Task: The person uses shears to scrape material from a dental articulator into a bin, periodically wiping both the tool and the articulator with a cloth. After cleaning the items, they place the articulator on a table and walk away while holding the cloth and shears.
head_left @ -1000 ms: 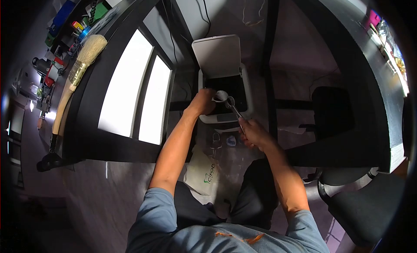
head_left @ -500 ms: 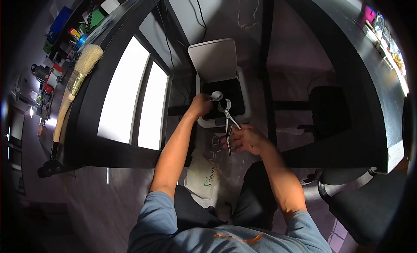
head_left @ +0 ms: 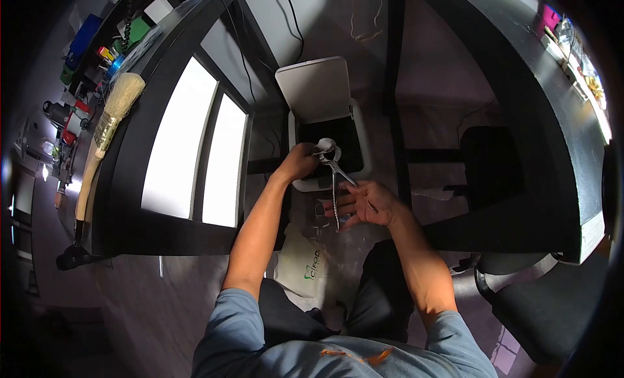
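Note:
My left hand (head_left: 300, 162) is closed around a small white piece (head_left: 325, 144), whose rounded end shows past the fingers. Metal nippers (head_left: 341, 173) with broad curved jaws extend from my right hand (head_left: 372, 204). One handle lies by the thumb and the other against the fingertips, so the handles are spread. The jaws overlap the white piece in this view. Both hands work over the near side of a white bin (head_left: 366, 151) with a dark inside, its lid (head_left: 314, 90) raised at the back.
Black benches flank me, the left one with bright white panels (head_left: 179, 141). A long-handled brush (head_left: 120, 102) lies along its edge. A printed cloth bag (head_left: 298, 267) sits below, between my legs. A black chair (head_left: 552, 313) stands at the right; cords (head_left: 299, 37) hang behind.
The nippers have moved up and left, bringing their jaws to the white piece in my left hand. My right hand's fingers have shifted on the handles. The view has shifted slightly.

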### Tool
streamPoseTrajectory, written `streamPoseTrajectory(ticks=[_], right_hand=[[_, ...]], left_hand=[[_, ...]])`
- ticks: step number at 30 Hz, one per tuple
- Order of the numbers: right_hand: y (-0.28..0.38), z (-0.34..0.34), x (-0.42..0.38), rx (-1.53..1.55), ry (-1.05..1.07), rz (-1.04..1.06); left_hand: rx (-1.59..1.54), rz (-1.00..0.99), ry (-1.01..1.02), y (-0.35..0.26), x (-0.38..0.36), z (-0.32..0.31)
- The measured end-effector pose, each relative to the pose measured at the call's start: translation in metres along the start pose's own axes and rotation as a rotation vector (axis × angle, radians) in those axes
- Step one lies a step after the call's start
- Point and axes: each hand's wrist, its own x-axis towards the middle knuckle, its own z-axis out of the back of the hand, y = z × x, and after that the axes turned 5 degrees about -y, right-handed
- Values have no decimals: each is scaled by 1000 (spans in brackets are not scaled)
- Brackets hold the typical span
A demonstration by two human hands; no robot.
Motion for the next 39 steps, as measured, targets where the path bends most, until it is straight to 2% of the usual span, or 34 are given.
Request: streamPoseTrajectory(ticks=[6, 9, 12, 21, 24, 30, 36, 39], right_hand=[[6, -19, -13, -110, -131, 21], [3, -22, -11, -108, -151, 55], [-4, -10, -1, -86, -104, 95], [-13, -8, 9, -55, -186, 3], [-18, -6, 11, -57, -162, -19], [-24, -16, 15, 110, -154, -47], [-28, -15, 28, 186, -145, -71], [-28, -12, 30, 176, -129, -66]], left_hand=[[42, -72, -16, 7, 4, 0], [112, -129, -39, 9, 7, 0], [202, -268, -81, 18, 13, -5], [227, -291, -108, 15, 14, -12], [301, -363, -127, 15, 14, -12], [324, -401, -118, 27, 20, -17], [403, -298, -103, 22, 19, -15], [410, -307, -120, 22, 20, -14]])
